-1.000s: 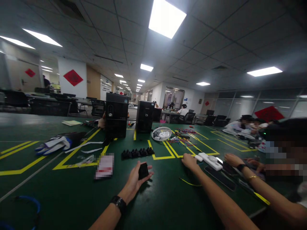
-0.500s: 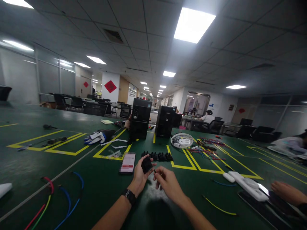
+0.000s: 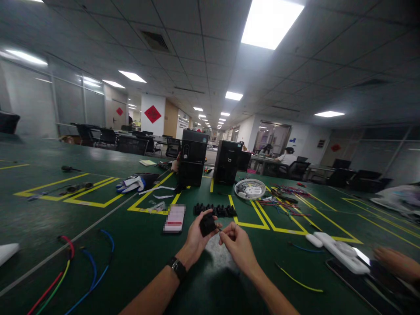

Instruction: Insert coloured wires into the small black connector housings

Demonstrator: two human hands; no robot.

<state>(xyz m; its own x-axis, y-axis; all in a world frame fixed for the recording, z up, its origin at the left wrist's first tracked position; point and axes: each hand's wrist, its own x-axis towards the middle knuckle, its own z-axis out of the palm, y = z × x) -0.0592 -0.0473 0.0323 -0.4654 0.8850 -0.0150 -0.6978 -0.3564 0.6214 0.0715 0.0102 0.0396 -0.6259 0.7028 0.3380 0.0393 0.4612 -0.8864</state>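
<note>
My left hand (image 3: pixel 195 239) is wrapped round a small black block-like part (image 3: pixel 208 225) and holds it up over the green table. To its right, the fingertips of my right hand (image 3: pixel 239 245) are pinched on a thin dark piece (image 3: pixel 220 229) at the block's lower right edge. Whether that piece sits in the block or only touches it, I cannot tell. Just beyond my hands stands a row of several similar black parts (image 3: pixel 216 210). A phone (image 3: pixel 174 218) with a lit screen lies to the left of them.
Two black computer towers (image 3: pixel 193 159) stand behind. A white fan grille (image 3: pixel 250 189) and tangled wires (image 3: pixel 288 197) lie right of them. Gloves (image 3: pixel 136 183) and loose coloured wires (image 3: pixel 96 267) are on the left. At the right, another person's hand (image 3: pixel 398 262) is near a white device (image 3: pixel 343 253).
My left hand has lifted and shifted slightly right with the black block, turning it. The right hand has moved a little right, and its pinched piece now shows at the block's edge.
</note>
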